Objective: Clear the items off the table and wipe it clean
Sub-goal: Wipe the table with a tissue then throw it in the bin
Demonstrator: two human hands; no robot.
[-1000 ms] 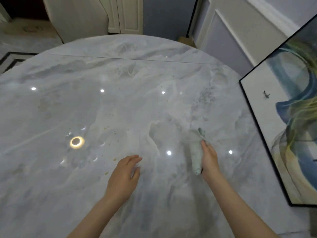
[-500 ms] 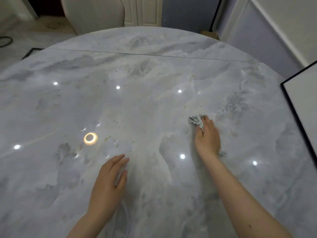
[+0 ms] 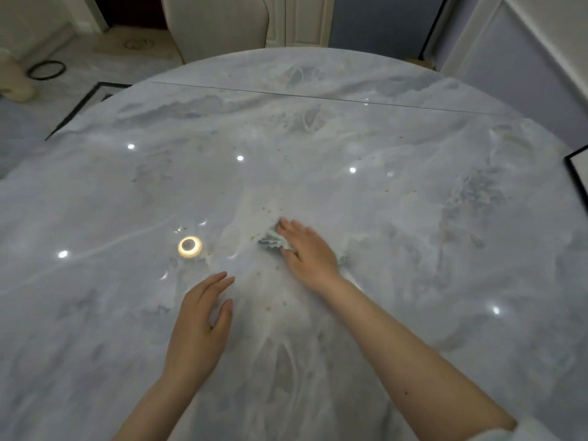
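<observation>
While right hand (image 3: 310, 251) presses cloth (image 3: 270, 242) flat-fingered, left hand (image 3: 199, 326) hovers, fingers relaxed

Pale marble floor (image 3: 105, 58) with dark inlay border, cream cabinet doors (image 3: 299, 20), blue-grey panelled wall (image 3: 509, 58).

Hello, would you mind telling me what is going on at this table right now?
A person is wiping a round marble table. The right hand presses a pale cloth flat on the top, while the left hand rests open nearby. Small crumbs lie scattered ahead of the cloth.
</observation>
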